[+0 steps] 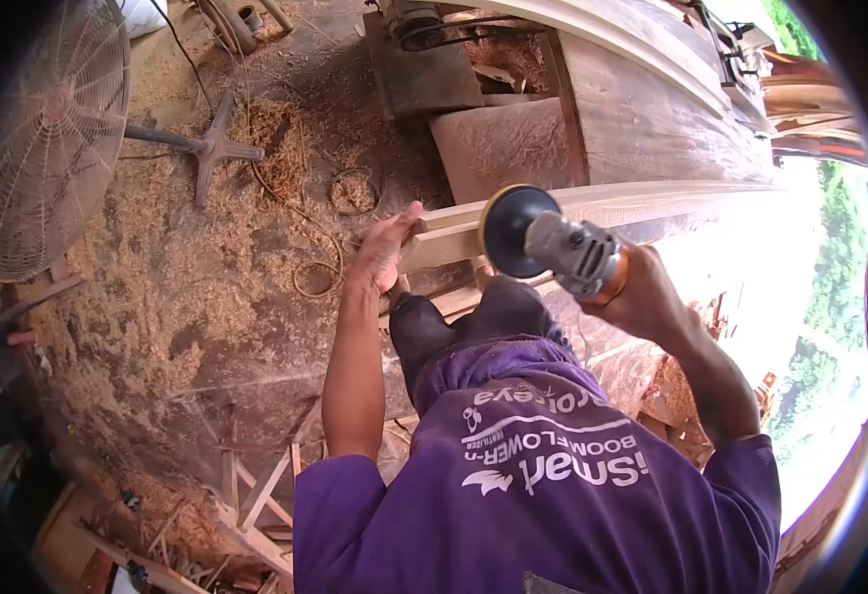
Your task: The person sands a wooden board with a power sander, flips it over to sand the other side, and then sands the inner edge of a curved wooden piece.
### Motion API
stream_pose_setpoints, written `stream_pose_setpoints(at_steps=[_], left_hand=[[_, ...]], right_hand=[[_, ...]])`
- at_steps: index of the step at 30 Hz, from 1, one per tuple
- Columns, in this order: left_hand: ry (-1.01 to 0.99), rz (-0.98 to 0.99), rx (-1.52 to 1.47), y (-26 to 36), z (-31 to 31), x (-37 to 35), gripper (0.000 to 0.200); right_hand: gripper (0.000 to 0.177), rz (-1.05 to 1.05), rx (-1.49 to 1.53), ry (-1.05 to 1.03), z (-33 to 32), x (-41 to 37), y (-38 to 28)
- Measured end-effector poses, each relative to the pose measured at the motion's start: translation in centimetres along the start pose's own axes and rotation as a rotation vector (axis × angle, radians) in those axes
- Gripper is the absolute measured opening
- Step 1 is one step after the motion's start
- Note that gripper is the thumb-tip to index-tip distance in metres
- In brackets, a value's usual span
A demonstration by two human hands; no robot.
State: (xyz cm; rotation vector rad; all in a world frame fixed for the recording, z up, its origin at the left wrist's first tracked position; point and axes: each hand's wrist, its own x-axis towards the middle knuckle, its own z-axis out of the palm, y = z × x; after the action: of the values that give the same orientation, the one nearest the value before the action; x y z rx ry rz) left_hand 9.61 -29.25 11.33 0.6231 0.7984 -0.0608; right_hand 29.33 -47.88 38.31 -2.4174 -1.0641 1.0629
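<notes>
My right hand (637, 302) is wrapped round the body of an angle grinder (580, 255). The grinder's round black disc with a yellow rim (518, 230) is at the side of a long pale wooden board (612, 203), near its left end. Whether the disc touches the wood cannot be made out. At that left end, my left hand (386, 247) lies against the board with its fingers stretched out toward the top of the view. The board runs from my left hand to the right, in front of my legs.
A large standing fan (48, 129) is at the upper left, its cross-shaped foot (218, 148) on the floor. Wood shavings (186, 287) and a loose cable (330, 267) lie there. A machine with a belt (424, 59) and a wooden bench (652, 109) stand beyond the board. Wood scraps (265, 490) lie lower left.
</notes>
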Motion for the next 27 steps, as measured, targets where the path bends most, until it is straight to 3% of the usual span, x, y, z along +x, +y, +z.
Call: stream_pose_setpoints(at_steps=[5,8,9,11,13,15,16,17,20,23,27], left_hand=[[0.042,0.046,0.13,2.0,0.4,-0.8,0.048],[-0.098,-0.014,0.236,3.4,-0.5,1.1,0.031],[-0.079,0.026,0.116,2.4,0.9,1.8,0.032],[-0.358,0.296,0.299,1.4,0.5,2.5,0.031],[-0.107,0.056,0.21,2.7,1.3,0.9,0.031],[0.006,0.057,0.268,3.2,2.1,0.4,0.031],[0.062,-0.032,0.165,3.5,2.7,0.0,0.034],[0.061,-0.036,0.17,3.2,2.3,0.4,0.034],[0.066,-0.027,0.277,1.2,-0.1,3.0,0.034],[-0.007,-0.033,0.291,3.0,1.0,1.0,0.035],[0.031,0.01,0.3,1.9,-0.3,1.9,0.035]], right_hand=[[0.046,-0.084,-0.052,-0.036,2.7,0.9,-4.0],[0.044,-0.065,-0.069,-0.073,4.2,1.3,-5.6],[0.042,-0.048,-0.075,-0.111,4.4,1.2,-6.1],[0.037,0.013,-0.075,-0.141,4.5,0.8,-7.6],[0.036,0.039,-0.159,-0.096,4.0,0.1,-7.3],[0.039,0.112,-0.126,-0.103,3.4,-0.7,-6.1],[0.043,0.19,-0.115,-0.135,2.1,-1.2,-5.9],[0.048,0.035,-0.062,-0.032,1.9,-1.8,-4.3],[0.049,0.154,-0.084,0.059,-0.3,-3.4,-1.1],[0.052,0.264,-0.062,0.13,-2.0,-4.5,2.1],[0.039,0.396,-0.09,0.24,-4.8,-5.5,5.9]])
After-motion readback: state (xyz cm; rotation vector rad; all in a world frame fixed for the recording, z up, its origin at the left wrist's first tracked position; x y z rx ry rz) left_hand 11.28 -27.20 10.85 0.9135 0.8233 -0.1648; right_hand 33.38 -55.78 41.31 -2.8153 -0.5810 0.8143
